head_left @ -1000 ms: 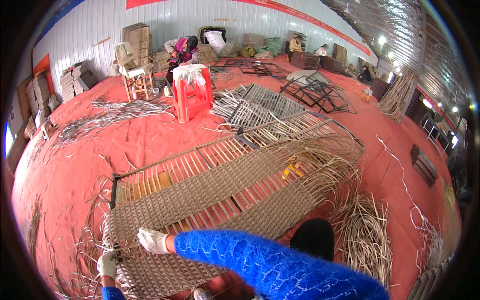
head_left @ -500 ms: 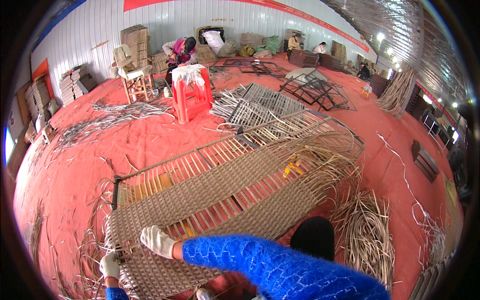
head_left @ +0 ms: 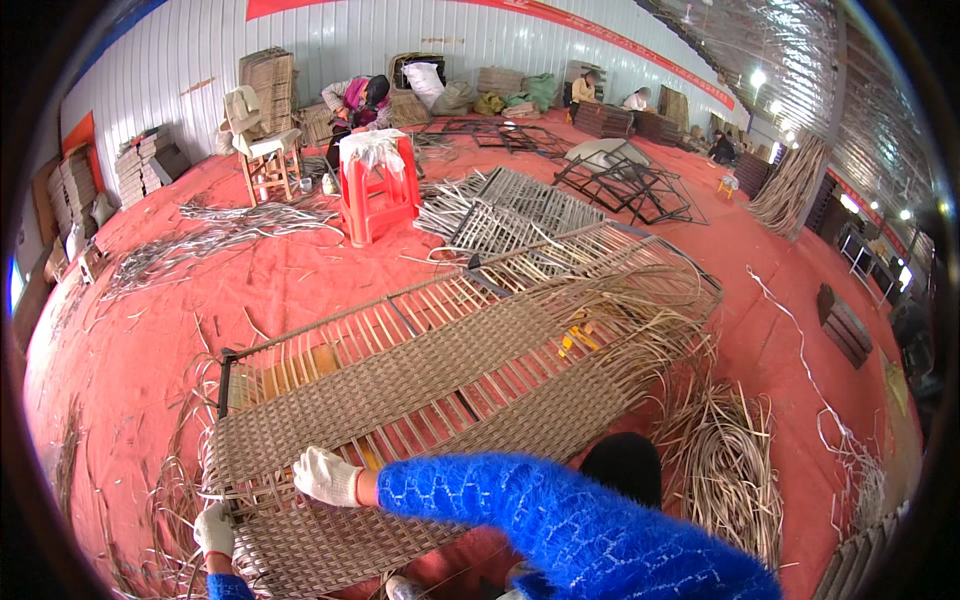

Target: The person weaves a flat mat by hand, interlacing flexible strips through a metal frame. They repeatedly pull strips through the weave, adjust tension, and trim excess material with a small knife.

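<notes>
A bulging white sack (head_left: 424,84) leans against the pale corrugated wall (head_left: 340,40), with a green sack (head_left: 541,92) to its right; what either holds is hidden. A crumpled translucent plastic bag (head_left: 372,147) drapes over the tall red plastic stool (head_left: 384,200). Nearest the person, the long tan woven-strand panel on a dark frame (head_left: 390,372) lies above the red floor covering (head_left: 270,290). The left hand (head_left: 214,530), in a white knit glove, is at its near left corner; the right hand (head_left: 327,476), gloved alike, is over the gap between two woven bands. Whether either hand's fingers pinch a strand, I cannot tell. The fuzzy blue sleeve (head_left: 530,500) hides part of the panel, loose strands (head_left: 650,345) spill over its right end, and a tan strand coil (head_left: 728,470) lies beside it.
</notes>
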Action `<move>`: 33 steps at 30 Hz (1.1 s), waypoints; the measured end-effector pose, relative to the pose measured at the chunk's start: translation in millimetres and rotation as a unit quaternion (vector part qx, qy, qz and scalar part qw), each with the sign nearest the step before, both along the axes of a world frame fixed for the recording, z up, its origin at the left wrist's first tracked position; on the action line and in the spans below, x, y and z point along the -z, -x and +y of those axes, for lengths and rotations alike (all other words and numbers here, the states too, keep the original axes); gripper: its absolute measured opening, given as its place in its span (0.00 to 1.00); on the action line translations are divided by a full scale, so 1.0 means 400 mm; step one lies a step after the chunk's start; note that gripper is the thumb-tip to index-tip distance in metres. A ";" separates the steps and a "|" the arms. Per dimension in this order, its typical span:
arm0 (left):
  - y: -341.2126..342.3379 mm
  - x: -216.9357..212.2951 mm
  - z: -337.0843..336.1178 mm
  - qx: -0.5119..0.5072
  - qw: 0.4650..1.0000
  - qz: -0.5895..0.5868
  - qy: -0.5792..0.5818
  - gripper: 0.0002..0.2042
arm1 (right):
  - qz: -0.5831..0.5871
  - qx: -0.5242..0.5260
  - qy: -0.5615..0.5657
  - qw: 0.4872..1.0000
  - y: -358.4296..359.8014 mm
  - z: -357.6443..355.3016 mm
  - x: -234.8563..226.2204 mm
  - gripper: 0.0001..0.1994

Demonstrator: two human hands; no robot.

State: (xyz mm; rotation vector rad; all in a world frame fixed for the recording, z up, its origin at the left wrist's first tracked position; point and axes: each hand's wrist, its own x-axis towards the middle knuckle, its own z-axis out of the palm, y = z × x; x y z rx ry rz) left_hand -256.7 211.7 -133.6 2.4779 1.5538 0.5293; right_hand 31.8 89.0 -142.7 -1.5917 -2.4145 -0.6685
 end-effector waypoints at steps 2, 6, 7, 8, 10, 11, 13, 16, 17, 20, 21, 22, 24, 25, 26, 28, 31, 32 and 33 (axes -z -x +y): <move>0.003 0.010 0.003 -0.002 1.000 0.007 -0.014 0.04 | 0.016 -0.022 0.010 1.000 -0.019 0.008 -0.005 0.05; 0.017 0.032 0.021 -0.015 1.000 0.009 0.004 0.03 | 0.014 -0.040 -0.084 0.996 -0.033 -0.006 -0.015 0.06; 0.020 0.036 0.025 -0.013 1.000 0.007 -0.001 0.03 | 0.005 -0.035 -0.085 0.996 -0.030 -0.012 -0.019 0.06; 0.021 0.037 0.027 -0.005 1.000 -0.009 -0.003 0.02 | 0.000 -0.019 -0.115 0.993 -0.028 -0.026 -0.022 0.06; 0.020 0.031 0.025 -0.010 1.000 0.011 -0.014 0.02 | -0.035 0.008 -0.101 0.994 -0.012 -0.036 -0.035 0.06; 0.016 0.024 0.022 -0.008 1.000 0.021 -0.003 0.02 | -0.056 0.018 -0.075 0.995 -0.008 -0.041 -0.042 0.06; 0.006 0.005 0.009 -0.027 0.999 0.018 0.028 0.02 | -0.011 0.023 -0.112 0.993 -0.016 -0.045 -0.055 0.05; -0.015 -0.021 -0.014 0.010 0.999 0.034 -0.016 0.06 | 0.040 -0.004 -0.090 0.995 -0.038 -0.035 -0.068 0.05; -0.017 -0.028 -0.019 0.018 0.999 0.037 -0.011 0.08 | 0.090 -0.040 -0.058 0.993 -0.053 -0.023 -0.072 0.05; -0.020 -0.034 -0.026 0.006 0.994 0.113 0.003 0.11 | 0.076 -0.007 -0.016 0.997 -0.075 -0.029 -0.059 0.04; -0.020 -0.035 -0.024 -0.008 0.993 0.119 0.009 0.11 | 0.089 -0.011 0.003 0.996 -0.080 -0.028 -0.055 0.04; -0.021 -0.032 -0.024 -0.025 0.992 0.122 0.014 0.11 | 0.104 0.001 0.011 0.995 -0.078 -0.029 -0.048 0.04; -0.014 -0.031 -0.028 -0.012 0.998 0.061 0.012 0.09 | 0.144 0.027 0.026 0.989 -0.077 -0.024 -0.038 0.05; -0.013 -0.029 -0.030 -0.014 0.998 0.062 0.007 0.09 | 0.216 0.036 0.039 0.975 -0.074 -0.018 -0.033 0.06; -0.013 -0.029 -0.031 -0.034 0.997 0.068 0.011 0.08 | 0.290 0.031 0.046 0.955 -0.071 -0.014 -0.028 0.07; -0.014 -0.027 -0.030 -0.043 0.997 0.066 0.013 0.07 | 0.409 0.035 0.078 0.909 -0.071 -0.007 -0.019 0.08; -0.014 -0.026 -0.028 -0.035 0.996 0.081 0.029 0.08 | 0.452 0.019 0.085 0.888 -0.074 -0.002 -0.008 0.06; -0.013 -0.026 -0.026 -0.037 0.995 0.085 0.024 0.08 | 0.400 0.018 0.095 0.912 -0.075 -0.003 -0.006 0.05; -0.012 -0.024 -0.027 -0.025 0.996 0.076 0.027 0.08 | 0.315 0.029 0.127 0.940 -0.082 -0.007 -0.007 0.07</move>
